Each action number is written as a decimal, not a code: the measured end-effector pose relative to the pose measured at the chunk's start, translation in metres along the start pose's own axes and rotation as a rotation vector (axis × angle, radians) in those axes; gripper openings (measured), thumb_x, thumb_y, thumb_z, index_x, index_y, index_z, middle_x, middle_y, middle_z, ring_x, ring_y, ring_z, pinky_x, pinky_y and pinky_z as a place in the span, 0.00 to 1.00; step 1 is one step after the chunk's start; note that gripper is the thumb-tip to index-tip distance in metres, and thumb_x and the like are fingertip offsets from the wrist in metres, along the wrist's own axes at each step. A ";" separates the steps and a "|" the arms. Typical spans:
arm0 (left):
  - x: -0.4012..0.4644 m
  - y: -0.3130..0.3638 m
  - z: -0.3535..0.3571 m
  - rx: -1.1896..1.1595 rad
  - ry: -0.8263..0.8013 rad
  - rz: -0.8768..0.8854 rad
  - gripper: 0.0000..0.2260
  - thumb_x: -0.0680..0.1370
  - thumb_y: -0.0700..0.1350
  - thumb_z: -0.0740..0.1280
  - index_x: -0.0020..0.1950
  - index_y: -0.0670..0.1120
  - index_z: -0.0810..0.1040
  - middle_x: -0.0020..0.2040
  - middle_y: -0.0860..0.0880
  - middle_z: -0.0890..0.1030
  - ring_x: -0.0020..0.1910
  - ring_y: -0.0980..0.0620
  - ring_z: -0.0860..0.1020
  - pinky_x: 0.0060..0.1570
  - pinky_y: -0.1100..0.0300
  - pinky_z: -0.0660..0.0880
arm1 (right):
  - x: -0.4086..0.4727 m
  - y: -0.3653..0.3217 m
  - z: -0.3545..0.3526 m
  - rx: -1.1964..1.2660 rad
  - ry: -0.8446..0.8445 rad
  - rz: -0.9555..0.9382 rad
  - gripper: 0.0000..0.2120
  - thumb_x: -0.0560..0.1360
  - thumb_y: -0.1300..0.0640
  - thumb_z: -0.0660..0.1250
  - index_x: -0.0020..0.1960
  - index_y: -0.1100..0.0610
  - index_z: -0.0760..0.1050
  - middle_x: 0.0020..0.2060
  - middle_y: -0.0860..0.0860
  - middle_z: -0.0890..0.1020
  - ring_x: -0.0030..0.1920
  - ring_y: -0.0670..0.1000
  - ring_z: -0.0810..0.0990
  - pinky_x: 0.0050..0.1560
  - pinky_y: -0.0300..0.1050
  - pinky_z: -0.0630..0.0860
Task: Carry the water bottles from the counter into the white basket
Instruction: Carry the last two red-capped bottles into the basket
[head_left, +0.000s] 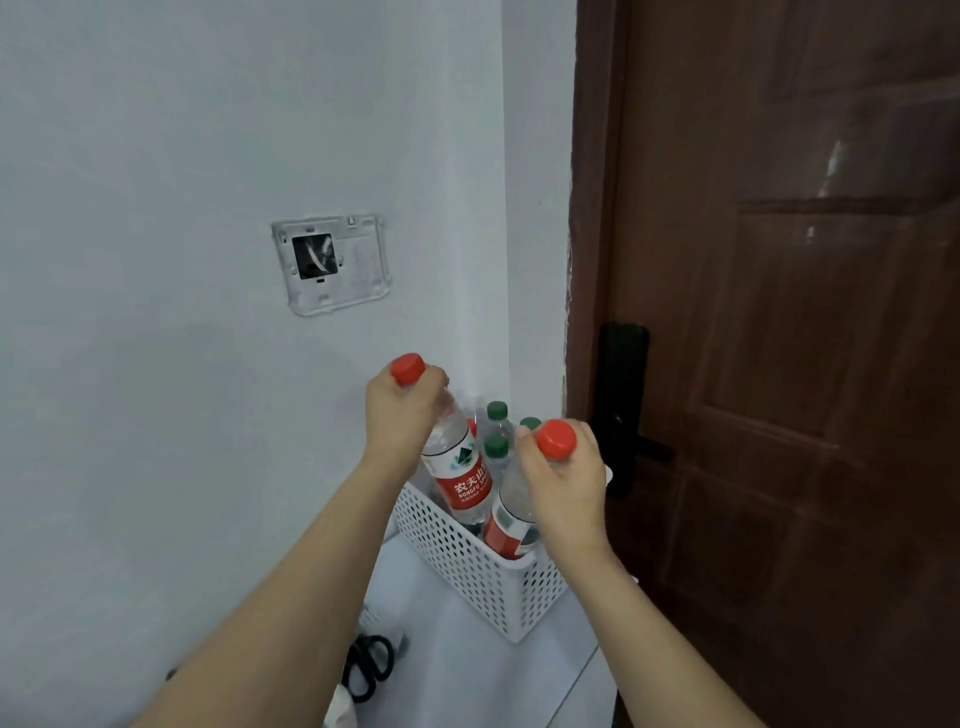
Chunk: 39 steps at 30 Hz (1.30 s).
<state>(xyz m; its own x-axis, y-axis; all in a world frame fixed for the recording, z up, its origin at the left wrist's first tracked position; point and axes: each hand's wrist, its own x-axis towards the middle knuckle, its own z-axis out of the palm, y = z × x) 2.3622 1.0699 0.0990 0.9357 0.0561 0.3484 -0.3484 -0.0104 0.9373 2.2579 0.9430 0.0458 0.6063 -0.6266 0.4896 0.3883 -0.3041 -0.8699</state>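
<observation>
My left hand (397, 410) grips the neck of a clear water bottle (457, 467) with a red cap and red label, held tilted over the white perforated basket (467, 561). My right hand (563, 483) grips the neck of a second red-capped bottle (511, 519), whose lower end is down inside the basket. Behind them, three green-capped bottles (497, 415) stand upright in the basket's far part.
The basket sits on a white surface (467, 675) in the corner between a white wall and a brown door (779, 364) with a black handle (623, 410). Black scissors (366, 667) lie on the surface near its left edge. An open wall box (330, 262) is on the wall above.
</observation>
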 end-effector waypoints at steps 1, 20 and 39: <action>0.002 -0.003 0.002 0.016 -0.029 0.007 0.10 0.69 0.43 0.69 0.39 0.35 0.77 0.33 0.40 0.81 0.31 0.51 0.78 0.37 0.53 0.77 | -0.001 0.001 0.003 -0.022 -0.016 -0.022 0.08 0.71 0.48 0.71 0.39 0.38 0.73 0.42 0.46 0.77 0.44 0.45 0.78 0.46 0.43 0.75; 0.012 -0.055 -0.015 0.730 -0.605 0.023 0.07 0.79 0.39 0.64 0.44 0.47 0.79 0.46 0.45 0.82 0.44 0.45 0.81 0.50 0.46 0.80 | 0.023 0.032 -0.005 -0.583 -0.545 0.039 0.20 0.75 0.39 0.62 0.56 0.53 0.73 0.53 0.49 0.73 0.58 0.52 0.70 0.61 0.51 0.69; -0.001 -0.084 -0.015 0.626 -0.637 0.187 0.08 0.76 0.41 0.72 0.46 0.54 0.78 0.39 0.58 0.80 0.38 0.61 0.78 0.40 0.67 0.74 | 0.007 0.062 -0.009 -0.597 -0.536 -0.224 0.14 0.76 0.38 0.59 0.53 0.46 0.70 0.45 0.41 0.74 0.51 0.44 0.69 0.50 0.44 0.71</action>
<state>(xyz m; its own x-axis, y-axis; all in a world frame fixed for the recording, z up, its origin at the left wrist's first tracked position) 2.3895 1.0858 0.0198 0.7858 -0.5610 0.2603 -0.5771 -0.5139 0.6347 2.2794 0.9132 -0.0050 0.8654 -0.1250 0.4852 0.1973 -0.8052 -0.5593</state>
